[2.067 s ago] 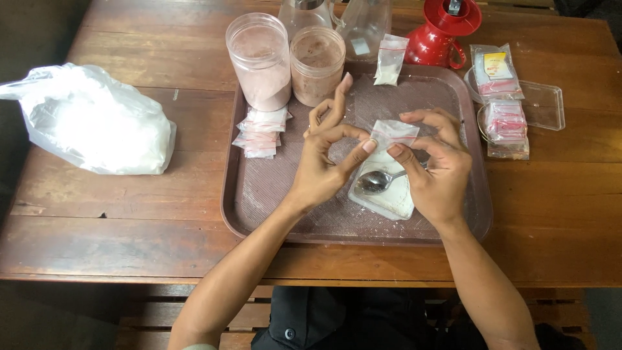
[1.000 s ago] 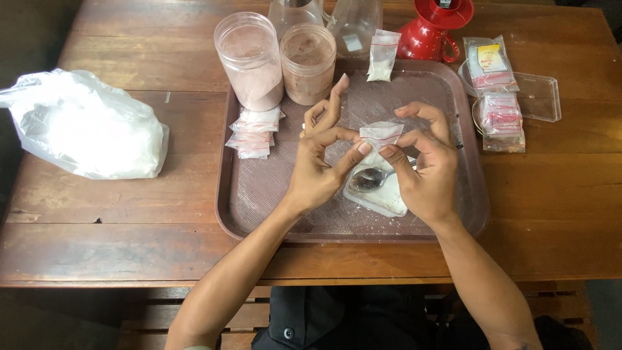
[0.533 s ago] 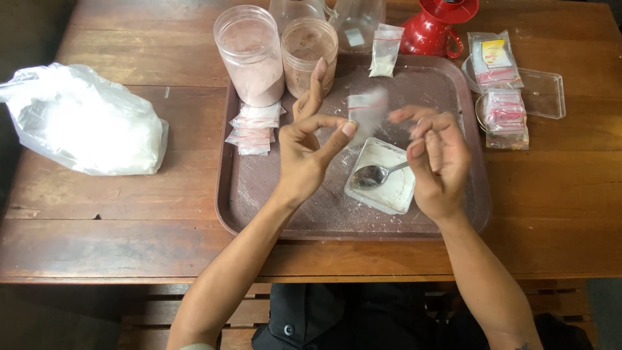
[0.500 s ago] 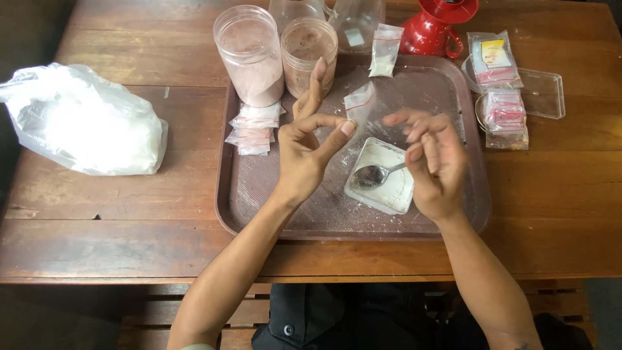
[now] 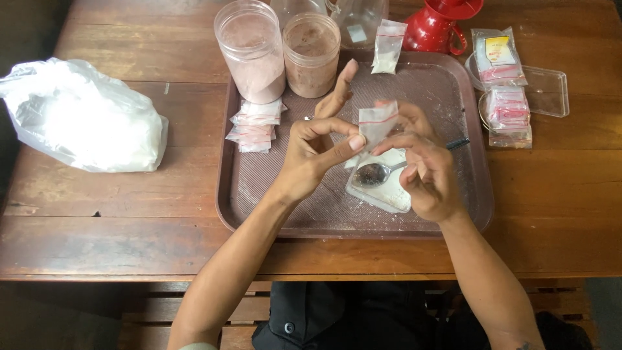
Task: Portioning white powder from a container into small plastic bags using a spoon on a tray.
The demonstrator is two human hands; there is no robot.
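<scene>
Small clear plastic zip pouch (image 5: pixel 378 123), flat, rectangular, red seal line uppermost, long axis upright: pinched at its left edge by left hand (image 5: pixel 312 152), right hand (image 5: pixel 421 170) closed on its right side. Held above square translucent dish (image 5: pixel 383 190) of white powder bearing metal spoon (image 5: pixel 376 173), on ribbed brown tray (image 5: pixel 259 194).

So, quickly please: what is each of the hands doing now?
Left hand: closed, pinching the small bag.
Right hand: closed on the same bag's other edge.
</scene>
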